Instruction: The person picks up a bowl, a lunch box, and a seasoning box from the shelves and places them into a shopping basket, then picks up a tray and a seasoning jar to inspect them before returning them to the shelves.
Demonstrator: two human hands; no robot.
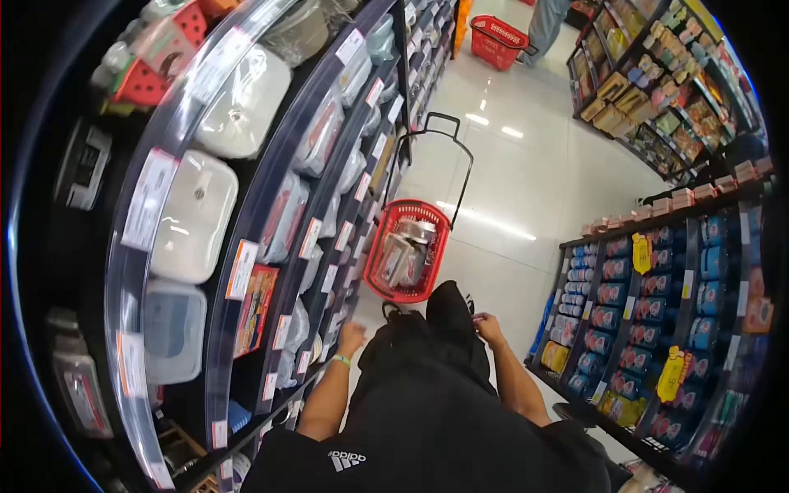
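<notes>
My left hand [352,338], with a greenish band at the wrist, hangs beside the left shelves with its fingers curled in; I see nothing in it. On the other side of my body, my right hand [488,329] hangs with loosely bent fingers and holds nothing that I can see. Ahead of my feet a red shopping basket [374,278] stands on the floor, apart from both hands. Its long black pull handle [468,177] is raised. Inside lie clear-wrapped containers [395,261] and a round, shiny item [421,230].
Shelves on the left carry white lidded containers [196,215], a clear blue-grey box [175,333] and price tags. Blue-packaged goods [612,293] fill the right shelf [575,329]. Farther along the tiled floor [509,177], another red basket [496,45] stands near a person's leg [546,29].
</notes>
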